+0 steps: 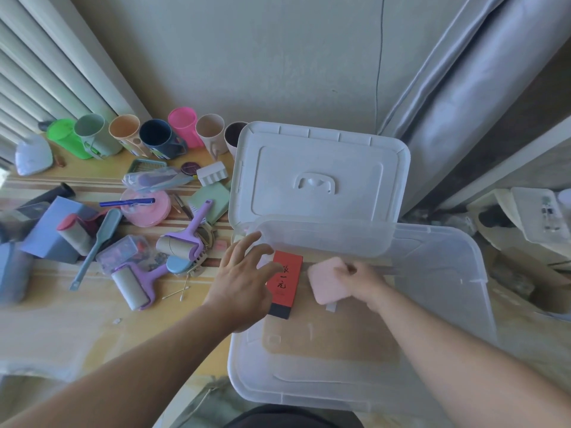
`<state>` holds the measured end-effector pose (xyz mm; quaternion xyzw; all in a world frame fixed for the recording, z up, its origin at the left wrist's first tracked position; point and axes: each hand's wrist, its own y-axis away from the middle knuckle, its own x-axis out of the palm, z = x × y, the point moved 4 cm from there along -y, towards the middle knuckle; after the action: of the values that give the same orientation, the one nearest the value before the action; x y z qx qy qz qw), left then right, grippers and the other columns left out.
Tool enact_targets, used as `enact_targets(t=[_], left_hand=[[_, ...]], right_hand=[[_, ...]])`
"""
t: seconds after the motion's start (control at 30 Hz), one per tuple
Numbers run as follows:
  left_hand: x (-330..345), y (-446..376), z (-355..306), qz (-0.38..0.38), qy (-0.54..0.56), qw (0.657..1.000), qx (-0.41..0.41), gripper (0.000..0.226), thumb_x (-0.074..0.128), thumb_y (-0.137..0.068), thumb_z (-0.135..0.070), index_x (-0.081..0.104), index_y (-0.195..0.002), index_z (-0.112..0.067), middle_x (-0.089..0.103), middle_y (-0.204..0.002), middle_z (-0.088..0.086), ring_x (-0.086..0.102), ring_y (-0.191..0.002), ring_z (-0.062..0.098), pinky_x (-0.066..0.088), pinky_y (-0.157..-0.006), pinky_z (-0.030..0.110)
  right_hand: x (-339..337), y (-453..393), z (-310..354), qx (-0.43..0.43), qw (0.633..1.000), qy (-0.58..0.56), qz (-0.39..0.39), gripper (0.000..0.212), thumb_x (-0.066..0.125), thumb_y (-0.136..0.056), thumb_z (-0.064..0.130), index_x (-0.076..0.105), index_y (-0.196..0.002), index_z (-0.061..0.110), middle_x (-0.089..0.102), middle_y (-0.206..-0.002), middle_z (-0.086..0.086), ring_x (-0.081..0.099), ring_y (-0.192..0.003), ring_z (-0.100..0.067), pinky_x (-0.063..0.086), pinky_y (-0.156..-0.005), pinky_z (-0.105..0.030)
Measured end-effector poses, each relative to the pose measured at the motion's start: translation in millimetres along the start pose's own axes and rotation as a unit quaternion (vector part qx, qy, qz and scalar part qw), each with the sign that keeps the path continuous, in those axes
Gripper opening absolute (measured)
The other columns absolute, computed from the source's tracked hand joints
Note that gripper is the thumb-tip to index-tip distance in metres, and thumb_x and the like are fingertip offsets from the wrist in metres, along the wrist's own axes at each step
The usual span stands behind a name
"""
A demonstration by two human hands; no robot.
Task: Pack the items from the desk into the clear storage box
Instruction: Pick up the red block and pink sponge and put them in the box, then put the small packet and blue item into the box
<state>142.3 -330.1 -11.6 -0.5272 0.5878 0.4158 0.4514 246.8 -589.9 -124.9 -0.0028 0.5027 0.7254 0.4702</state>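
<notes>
Packing is at an early stage: both hands are inside the clear storage box (448,304), which sits at the right end of the surface (61,329) with its lid (318,171) propped up behind. Left hand (244,273) is spread, fingers straight, over the red box (285,281) on the box floor; right hand (360,281) grips a pink pad (327,282) just beside it. Likely next: release the pad flat, then reach left for the lint rollers (136,282) and cups (154,134) left on the surface.
</notes>
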Motion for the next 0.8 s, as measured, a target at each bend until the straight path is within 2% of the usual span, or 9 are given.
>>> enact_targets(t=[0.1,0.17,0.27,0.37,0.43,0.5,0.6,0.67,0.8], left_hand=[[0,0,2,-0.004,0.002,1.000,0.002,0.047,0.062,-0.071,-0.015,0.072,-0.114,-0.032,0.057,-0.134,0.000,0.028,-0.150,0.035,0.026,-0.119,0.055],[0,1,1,-0.003,0.005,1.000,0.005,0.047,0.059,-0.072,-0.017,0.071,-0.115,-0.032,0.056,-0.136,0.001,0.028,-0.151,0.034,0.024,-0.120,0.054],[0,-1,2,0.005,0.014,1.000,0.001,0.050,0.057,-0.072,-0.020,0.070,-0.118,-0.033,0.051,-0.144,0.004,0.026,-0.151,0.033,0.022,-0.122,0.052],[-4,0,1,0.024,0.012,1.000,0.012,0.053,0.058,-0.073,-0.022,0.066,-0.125,-0.031,0.040,-0.157,0.009,0.021,-0.153,0.034,0.024,-0.121,0.055],[-6,0,0,0.031,0.004,0.999,0.017,0.057,0.060,-0.075,-0.024,0.059,-0.131,-0.030,0.029,-0.164,0.012,0.017,-0.154,0.036,0.023,-0.122,0.056],[-12,2,1,0.026,0.005,1.000,0.003,0.061,0.061,-0.079,-0.030,0.051,-0.139,-0.032,0.020,-0.167,0.011,0.014,-0.155,0.037,0.020,-0.124,0.056],[-19,7,19,0.015,0.019,1.000,-0.017,0.061,0.055,-0.089,-0.044,0.040,-0.147,-0.037,0.019,-0.167,0.008,0.013,-0.155,0.035,0.019,-0.124,0.053],[-22,12,41,-0.002,0.026,0.999,-0.030,0.061,0.050,-0.094,-0.056,0.037,-0.151,-0.037,0.027,-0.163,0.007,0.019,-0.152,0.033,0.022,-0.122,0.052],[-20,30,101,-0.009,0.046,0.997,-0.063,0.060,0.040,-0.101,-0.062,0.041,-0.153,-0.032,0.044,-0.149,0.007,0.033,-0.143,0.031,0.031,-0.118,0.050]], right_hand=[[13,-17,-14,0.017,0.997,-0.062,-0.043,0.027,0.057,-0.095,0.043,0.060,-0.115,0.026,0.070,-0.111,-0.002,0.068,-0.096,-0.026,0.062,-0.086,-0.051],[27,-2,-12,0.016,0.995,-0.082,-0.050,0.010,0.055,-0.098,0.032,0.057,-0.108,0.029,0.068,-0.108,-0.001,0.069,-0.094,-0.026,0.063,-0.081,-0.052],[39,25,3,-0.010,0.995,-0.084,-0.062,0.011,0.054,-0.102,0.021,0.058,-0.110,0.028,0.069,-0.105,0.003,0.066,-0.087,-0.020,0.058,-0.067,-0.035],[44,27,12,-0.036,0.997,-0.060,-0.037,0.026,0.051,-0.102,0.017,0.057,-0.123,0.031,0.068,-0.110,0.007,0.063,-0.085,-0.016,0.049,-0.057,-0.026],[39,28,15,-0.051,0.999,0.002,-0.013,0.043,0.057,-0.095,0.020,0.052,-0.134,0.037,0.068,-0.115,0.008,0.066,-0.093,-0.019,0.052,-0.063,-0.028],[29,31,23,-0.083,0.992,0.098,-0.011,0.058,0.060,-0.085,0.024,0.046,-0.138,0.041,0.065,-0.121,0.007,0.065,-0.101,-0.022,0.054,-0.078,-0.035],[17,52,56,-0.182,0.948,0.251,-0.074,0.053,0.061,-0.085,0.015,0.054,-0.137,0.022,0.056,-0.127,-0.007,0.055,-0.116,-0.032,0.048,-0.097,-0.042],[19,72,82,-0.274,0.919,0.260,-0.116,0.048,0.066,-0.087,0.008,0.061,-0.134,0.016,0.055,-0.132,-0.009,0.052,-0.123,-0.035,0.043,-0.105,-0.043],[43,118,142,-0.441,0.853,0.196,-0.200,0.035,0.071,-0.085,0.012,0.068,-0.120,0.013,0.058,-0.123,-0.006,0.056,-0.117,-0.033,0.049,-0.099,-0.042]])
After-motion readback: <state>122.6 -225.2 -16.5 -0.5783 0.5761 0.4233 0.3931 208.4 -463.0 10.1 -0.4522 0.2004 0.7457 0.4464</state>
